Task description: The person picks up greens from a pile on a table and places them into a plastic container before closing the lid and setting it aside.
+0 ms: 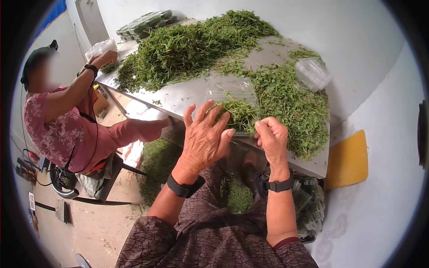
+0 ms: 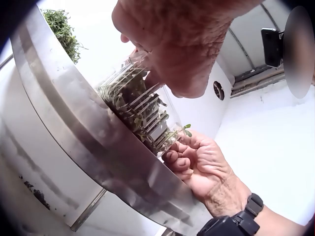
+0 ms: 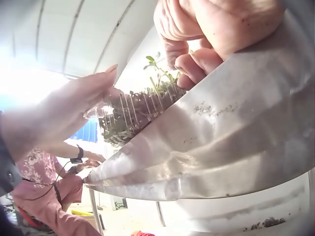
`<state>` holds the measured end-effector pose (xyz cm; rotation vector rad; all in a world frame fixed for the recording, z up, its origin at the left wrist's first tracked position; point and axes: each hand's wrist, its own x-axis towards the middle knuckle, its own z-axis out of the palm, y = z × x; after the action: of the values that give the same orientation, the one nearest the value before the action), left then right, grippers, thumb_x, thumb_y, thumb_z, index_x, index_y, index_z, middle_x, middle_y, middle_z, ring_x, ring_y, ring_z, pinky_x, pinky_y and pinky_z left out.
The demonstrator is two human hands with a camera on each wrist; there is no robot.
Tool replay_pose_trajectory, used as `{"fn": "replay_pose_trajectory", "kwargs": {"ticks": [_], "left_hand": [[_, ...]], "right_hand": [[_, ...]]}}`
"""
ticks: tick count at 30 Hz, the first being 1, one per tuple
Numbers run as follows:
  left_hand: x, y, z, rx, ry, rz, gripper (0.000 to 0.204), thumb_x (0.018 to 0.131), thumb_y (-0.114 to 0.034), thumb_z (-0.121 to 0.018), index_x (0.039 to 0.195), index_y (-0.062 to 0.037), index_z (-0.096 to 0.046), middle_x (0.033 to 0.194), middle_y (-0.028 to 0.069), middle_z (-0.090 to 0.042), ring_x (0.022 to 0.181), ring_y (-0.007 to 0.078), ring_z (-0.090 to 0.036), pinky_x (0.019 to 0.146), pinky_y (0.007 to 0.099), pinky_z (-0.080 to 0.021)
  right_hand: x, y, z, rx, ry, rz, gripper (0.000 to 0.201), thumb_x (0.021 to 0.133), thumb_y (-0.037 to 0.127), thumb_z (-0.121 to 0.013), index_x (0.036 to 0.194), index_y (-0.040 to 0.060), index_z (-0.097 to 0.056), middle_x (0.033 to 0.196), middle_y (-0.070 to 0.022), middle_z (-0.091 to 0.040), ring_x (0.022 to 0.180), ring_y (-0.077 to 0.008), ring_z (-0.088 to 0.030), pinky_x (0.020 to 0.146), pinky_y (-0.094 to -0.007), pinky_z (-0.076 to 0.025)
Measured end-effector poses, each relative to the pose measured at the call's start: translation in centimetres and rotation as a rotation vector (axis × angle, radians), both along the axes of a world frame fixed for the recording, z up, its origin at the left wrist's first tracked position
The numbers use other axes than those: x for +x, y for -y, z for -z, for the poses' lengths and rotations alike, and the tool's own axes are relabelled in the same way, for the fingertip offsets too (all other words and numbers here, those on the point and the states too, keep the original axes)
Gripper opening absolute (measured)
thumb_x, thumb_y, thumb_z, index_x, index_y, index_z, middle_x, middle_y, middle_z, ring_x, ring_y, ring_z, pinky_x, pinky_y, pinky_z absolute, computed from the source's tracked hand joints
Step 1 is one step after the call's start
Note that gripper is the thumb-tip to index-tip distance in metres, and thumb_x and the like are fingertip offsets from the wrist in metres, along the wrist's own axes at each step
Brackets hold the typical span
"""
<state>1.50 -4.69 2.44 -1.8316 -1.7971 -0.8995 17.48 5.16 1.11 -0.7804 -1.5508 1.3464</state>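
A clear plastic clamshell box (image 1: 245, 133) stands at the table's near edge, filled with leafy green sprigs (image 1: 241, 111). Its transparent lid (image 1: 230, 87) lies folded back on the far side. My left hand (image 1: 203, 136) is at the box's left end, fingers spread and partly over the greens. At the right front corner is my right hand (image 1: 271, 136), its fingers curled and the thumb against the index finger, pinching at the greens. A leafy sprig (image 2: 186, 130) sticks out of the box beside those fingers. Ribbed box walls (image 3: 133, 110) show greens packed inside.
Large heaps of greens (image 1: 178, 53) cover the metal table (image 1: 178, 96). Stacked empty boxes (image 1: 313, 73) lie at right, filled ones (image 1: 145, 24) at the back. Another person (image 1: 58, 116) works at left. A yellow board (image 1: 348, 158) leans by the wall; a crate of packed boxes (image 1: 308, 205) stands below.
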Motion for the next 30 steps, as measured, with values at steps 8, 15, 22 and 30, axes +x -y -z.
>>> {"fn": "replay_pose_trajectory", "kwargs": {"ticks": [8,15,22,30], "left_hand": [[-0.6,-0.2,-0.2,0.052,0.175,0.024,0.037,0.092,-0.030,-0.045,0.112,-0.0032,-0.061,0.123,0.0170,-0.054,0.119,0.0335,-0.046,0.106,0.0506,-0.023],[-1.9,1.5,1.4,0.104,0.547,0.036,0.041,0.098,-0.028,-0.036,0.120,-0.0036,-0.060,0.127,0.0169,-0.053,0.120,0.0345,-0.047,0.105,0.0447,-0.031],[-1.8,2.1,2.0,0.113,0.761,0.128,0.033,0.097,-0.020,-0.041,0.113,-0.0021,-0.063,0.120,0.0176,-0.058,0.113,0.0330,-0.052,0.098,0.0402,-0.039],[-1.8,1.2,2.3,0.119,0.322,0.058,0.027,0.090,-0.021,-0.054,0.108,-0.0035,-0.065,0.121,0.0199,-0.053,0.111,0.0359,-0.050,0.096,0.0452,-0.037]], "right_hand": [[0.1,0.1,-0.1,-0.029,0.006,-0.002,0.023,0.090,0.016,-0.060,0.072,0.0027,-0.057,0.057,0.0003,-0.053,0.047,-0.0037,-0.045,0.043,-0.0209,-0.036],[0.5,0.1,-0.5,-0.178,-0.064,-0.030,0.025,0.092,0.019,-0.055,0.074,0.0019,-0.060,0.060,-0.0023,-0.057,0.047,-0.0056,-0.048,0.044,-0.0211,-0.038],[0.0,0.0,-0.3,-0.061,0.029,0.003,0.021,0.091,0.015,-0.056,0.074,0.0015,-0.060,0.059,-0.0021,-0.057,0.046,-0.0049,-0.048,0.044,-0.0208,-0.038],[-0.4,-0.3,-0.6,-0.089,0.086,0.014,0.023,0.086,0.016,-0.063,0.069,0.0032,-0.056,0.056,0.0005,-0.053,0.045,-0.0039,-0.045,0.041,-0.0210,-0.034]]}}
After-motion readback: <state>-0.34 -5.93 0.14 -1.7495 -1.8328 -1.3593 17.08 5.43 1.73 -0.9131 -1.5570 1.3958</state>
